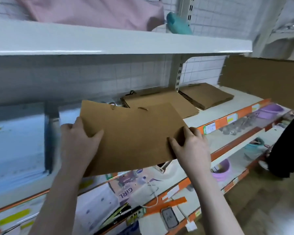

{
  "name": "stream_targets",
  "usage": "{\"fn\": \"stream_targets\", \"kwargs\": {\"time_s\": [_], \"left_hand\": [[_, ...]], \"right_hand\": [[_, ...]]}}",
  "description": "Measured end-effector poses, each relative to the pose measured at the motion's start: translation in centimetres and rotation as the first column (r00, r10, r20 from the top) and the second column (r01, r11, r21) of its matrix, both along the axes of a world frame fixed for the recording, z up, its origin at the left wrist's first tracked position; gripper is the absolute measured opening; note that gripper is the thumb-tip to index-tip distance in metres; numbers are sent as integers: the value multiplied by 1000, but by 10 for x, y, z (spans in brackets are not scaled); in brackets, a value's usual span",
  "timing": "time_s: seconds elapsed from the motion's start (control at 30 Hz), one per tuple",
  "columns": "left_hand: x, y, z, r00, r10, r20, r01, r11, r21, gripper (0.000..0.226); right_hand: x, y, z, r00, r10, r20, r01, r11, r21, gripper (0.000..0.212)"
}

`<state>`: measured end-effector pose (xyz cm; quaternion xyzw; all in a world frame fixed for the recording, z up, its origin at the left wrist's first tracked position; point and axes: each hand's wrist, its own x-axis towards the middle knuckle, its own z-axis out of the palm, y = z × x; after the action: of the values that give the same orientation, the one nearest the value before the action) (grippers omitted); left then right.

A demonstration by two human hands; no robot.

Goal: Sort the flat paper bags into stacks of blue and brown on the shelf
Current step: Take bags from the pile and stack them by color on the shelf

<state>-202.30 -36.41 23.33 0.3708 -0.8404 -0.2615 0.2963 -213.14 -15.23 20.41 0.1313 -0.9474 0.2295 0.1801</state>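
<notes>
Head view: a brown bag [132, 133] is pinched by both hands [81, 133] [190, 143]; two brown stacks [161, 102] are formed, sorting unfinished.

a shop: retail shelving [119, 43] w/ orange price-tag rails [227, 122], stocked goods.

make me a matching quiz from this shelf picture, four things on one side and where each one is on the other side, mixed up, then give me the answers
1. held brown bag
2. blue stack
3. teal object
4. far brown stack

A. upper shelf
B. shelf, far left
C. in both hands
D. shelf, right of the upright post

Pairs: 1-C, 2-B, 3-A, 4-D. The left hand and right hand each grip a side.
</notes>
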Motion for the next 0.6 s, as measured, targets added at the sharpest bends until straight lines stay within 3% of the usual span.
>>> {"fn": "stream_targets", "kwargs": {"time_s": [0.3,0.6], "left_hand": [[-146,87,-9,985,170,4,-170,984,49,56],[-221,123,-14,960,278,1,-278,960,43,57]], "right_hand": [[-177,69,-3,977,203,62,-208,974,88,50],[-278,86,4,939,331,89,-333,943,8,42]]}}
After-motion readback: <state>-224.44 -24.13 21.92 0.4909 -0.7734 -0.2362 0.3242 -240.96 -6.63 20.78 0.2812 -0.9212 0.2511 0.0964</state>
